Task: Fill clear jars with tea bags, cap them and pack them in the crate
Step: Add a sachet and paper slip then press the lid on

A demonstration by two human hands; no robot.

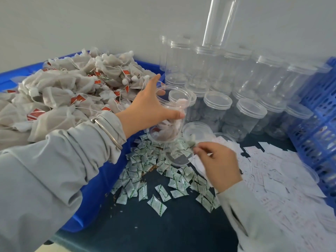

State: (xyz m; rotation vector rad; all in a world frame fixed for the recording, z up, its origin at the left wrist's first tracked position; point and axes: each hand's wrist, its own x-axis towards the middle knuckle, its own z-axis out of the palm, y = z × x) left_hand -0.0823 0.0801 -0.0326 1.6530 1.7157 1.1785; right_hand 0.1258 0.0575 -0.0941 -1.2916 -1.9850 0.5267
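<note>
Left hand [147, 108]: fingers extended and spread against the side of an uncapped clear jar [168, 117], thumb lying across its front wall, so the grasp is loose rather than clenched. The jar is tilted, mouth toward the upper right, base just above the tabletop [163, 224], and it contains a few tea bags. A metal bangle [107, 131] sits over the grey sleeve at that wrist.

Right hand [218, 164]: fingers curled, thumb and forefinger pinching a small green-printed sachet [190, 142], held just below and to the right of the jar's base. The sachet is blurred.

Directly beneath both hands, a scatter of the same green-and-white sachets [158, 179] lies on the dark tabletop. Loose clear lids [197, 130] rest among them beside the jar. To the right, a spread of white printed paper slips [272, 179] covers the surface.

To the left, a blue bin [101, 179] holds a heaped pile of tea bags [69, 91] with strings and red tags.

Behind the held jar, capped clear jars [251, 117] stand in rows, the front ones filled, with empty jars [209, 64] stacked behind against the wall.

At the right edge stands a blue slotted crate [316, 110]; its contents cannot be determined.
</note>
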